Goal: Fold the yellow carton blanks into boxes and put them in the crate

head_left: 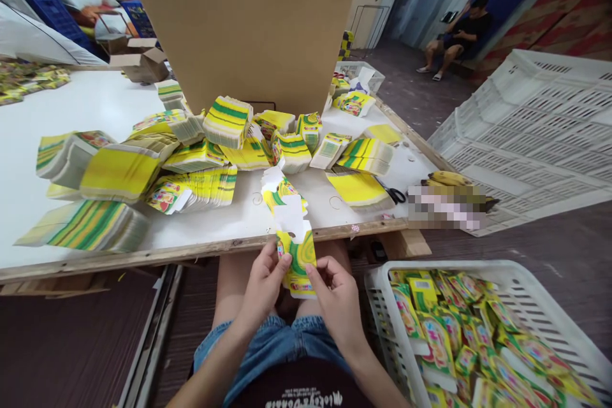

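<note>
Between both hands, over my lap at the table's front edge, is a yellow-green printed carton (pixel 301 261) with a white flap at its top. My left hand (pixel 265 277) pinches its left side, thumb on the front. On the right side, my right hand (pixel 332 287) grips the carton with thumb and fingers. Just beyond it, more flat cartons (pixel 284 194) lie on the white table, partly overlapping. Stacks of flattened yellow cartons (pixel 124 169) spread across the table to the left, with further stacks (pixel 366 156) to the right.
A tall cardboard sheet (pixel 243 25) stands at the table's back. Black-handled scissors (pixel 396 194) lie near bananas (pixel 447 178) at the right. A white basket (pixel 444 266) of cartons stands at my lower right, below stacked white crates (pixel 530 134). A person (pixel 459 35) sits far back.
</note>
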### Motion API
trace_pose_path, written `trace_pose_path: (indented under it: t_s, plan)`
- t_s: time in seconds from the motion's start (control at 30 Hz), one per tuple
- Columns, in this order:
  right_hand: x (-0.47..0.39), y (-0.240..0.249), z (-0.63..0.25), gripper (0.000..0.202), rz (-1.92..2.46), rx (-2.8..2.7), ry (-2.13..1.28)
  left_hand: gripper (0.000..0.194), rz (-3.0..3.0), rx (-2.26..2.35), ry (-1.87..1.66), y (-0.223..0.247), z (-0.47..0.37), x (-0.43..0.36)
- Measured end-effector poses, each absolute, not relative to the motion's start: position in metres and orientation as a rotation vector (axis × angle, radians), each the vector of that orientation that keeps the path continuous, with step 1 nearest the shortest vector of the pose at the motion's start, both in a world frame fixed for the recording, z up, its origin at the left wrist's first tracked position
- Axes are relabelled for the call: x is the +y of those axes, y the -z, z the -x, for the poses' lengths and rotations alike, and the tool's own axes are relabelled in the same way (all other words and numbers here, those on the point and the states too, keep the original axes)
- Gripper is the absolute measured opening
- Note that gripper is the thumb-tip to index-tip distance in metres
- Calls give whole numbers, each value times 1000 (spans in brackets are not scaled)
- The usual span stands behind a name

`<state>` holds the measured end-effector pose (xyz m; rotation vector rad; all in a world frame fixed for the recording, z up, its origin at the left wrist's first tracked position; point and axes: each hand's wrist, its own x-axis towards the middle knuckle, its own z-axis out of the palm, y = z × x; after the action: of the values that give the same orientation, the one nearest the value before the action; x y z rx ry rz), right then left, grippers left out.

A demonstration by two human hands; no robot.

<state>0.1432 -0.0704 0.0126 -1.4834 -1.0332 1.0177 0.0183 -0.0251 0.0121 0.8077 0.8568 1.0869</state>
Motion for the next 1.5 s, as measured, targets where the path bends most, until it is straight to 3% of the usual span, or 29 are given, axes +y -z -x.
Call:
trace_pose_path:
  t_s: [0.1,0.17,0.27,0.4,0.47,0.63,0.67,0.7,0.8,0.87,0.97,1.33,1.5]
  plan:
    - [-73,-12,-148,18,1489,-1119,-961,64,-926,896,-1118,-20,-15,-31]
    - [-72,-14,-154,33,1396,-1142,-989,64,-979,847,-1047,-23,-11,-35]
    - [-68,-19,-164,43,1241,-1192,-1079,56,-1015,720,-927,-24,-3,-36]
    - [-63,-29,-178,19,1209,-1368,-1181,36,-1014,625,-799,-23,6,-35]
    - [-61,-32,-181,20,1230,-1449,-1141,32,-992,613,-757,-23,7,-36]
    - [-58,-29,-177,15,1210,-1307,-1071,73,-967,600,-747,-22,5,-37]
    - [-58,-28,-177,23,1195,-1238,-1090,75,-978,603,-738,-22,5,-36]
    - [-57,-28,-177,30,1180,-1198,-1095,70,-999,610,-728,-21,5,-35]
    - [-56,-29,-182,24,1180,-1288,-1043,44,-1086,691,-750,-18,6,-32]
    - [-56,-31,-185,28,1240,-1356,-1082,38,-1137,770,-787,-18,6,-32]
    - [-56,-35,-185,32,1393,-1367,-1192,41,-1135,773,-794,-21,3,-34]
    - [-61,-33,-172,23,1517,-1474,-1025,49,-897,719,-770,-21,-2,-33]
    - [-68,-38,-186,23,1513,-1418,-842,41,-1083,734,-803,-22,-19,-38]
